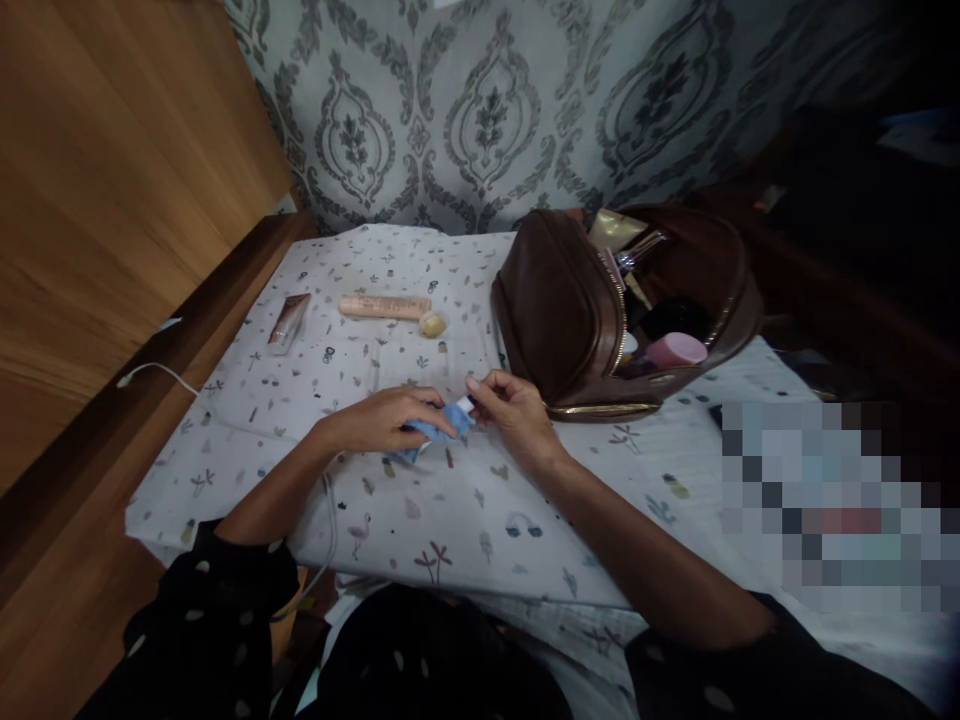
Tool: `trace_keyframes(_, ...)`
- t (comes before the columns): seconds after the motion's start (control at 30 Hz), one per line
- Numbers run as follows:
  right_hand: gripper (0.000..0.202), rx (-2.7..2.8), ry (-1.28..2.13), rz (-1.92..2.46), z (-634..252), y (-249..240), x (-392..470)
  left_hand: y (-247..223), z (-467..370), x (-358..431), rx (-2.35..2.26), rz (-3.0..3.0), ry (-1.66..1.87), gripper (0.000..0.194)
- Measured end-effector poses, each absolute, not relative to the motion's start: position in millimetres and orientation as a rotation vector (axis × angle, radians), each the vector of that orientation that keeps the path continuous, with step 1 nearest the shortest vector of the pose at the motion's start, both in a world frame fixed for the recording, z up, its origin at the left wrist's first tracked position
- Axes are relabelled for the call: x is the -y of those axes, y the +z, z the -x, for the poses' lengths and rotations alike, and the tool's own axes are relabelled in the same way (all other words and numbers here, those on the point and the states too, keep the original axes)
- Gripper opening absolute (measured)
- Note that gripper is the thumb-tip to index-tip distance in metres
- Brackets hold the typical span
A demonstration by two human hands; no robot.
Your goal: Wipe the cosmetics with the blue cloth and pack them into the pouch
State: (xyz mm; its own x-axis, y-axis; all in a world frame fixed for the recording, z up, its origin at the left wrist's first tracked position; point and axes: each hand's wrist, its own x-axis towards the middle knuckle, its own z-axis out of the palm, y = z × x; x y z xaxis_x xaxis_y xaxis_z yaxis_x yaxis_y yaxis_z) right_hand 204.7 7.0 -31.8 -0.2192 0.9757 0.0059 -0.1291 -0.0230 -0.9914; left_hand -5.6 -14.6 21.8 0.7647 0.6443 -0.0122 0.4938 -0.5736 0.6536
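Observation:
My left hand (394,418) is closed around a crumpled light-blue cloth or wrapper (457,419) just above the patterned white cover. A small white piece with a dark end (466,404) juts from the blue material towards the right. Thumb and fingers of my right hand (519,412) are pinched at that white piece; what exactly it is cannot be made out. Beyond my hands lie a long peach-coloured tube (385,307) and a small round yellowish item (432,324). Farther left is a small brown-and-clear tube (289,322).
An unzipped brown leather bag (559,300) stands right of my hands, with a pink-capped item (676,350) and other cosmetics inside. A white cable (232,425) crosses the left side. Wooden panelling (112,180) borders the left; a blurred-out patch (840,500) covers the right.

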Motion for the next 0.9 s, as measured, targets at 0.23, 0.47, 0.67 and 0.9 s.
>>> trace_keyframes(0.23, 0.049, 1.251, 1.382, 0.971, -209.4, -29.6, -9.3, 25.9, 14.2, 10.0, -0.704, -2.206, 0.211, 0.042)
trace_keyframes(0.47, 0.045, 1.346, 1.215, 0.844, -215.8, -4.3, 0.2, 29.8, 24.0, 5.1, -0.679, -1.937, 0.257, 0.024)
trace_keyframes(0.67, 0.037, 1.398, 1.204, 0.796, -231.1, 25.2, 13.1, 38.2, 24.4, 8.8, -0.752, -1.77, 0.511, 0.025)
trace_keyframes(0.9, 0.027, 1.636, 1.147, 0.818, -271.3, 58.5, 31.2, 26.3, 10.1, 15.1, -0.84, -1.444, 0.867, 0.024)
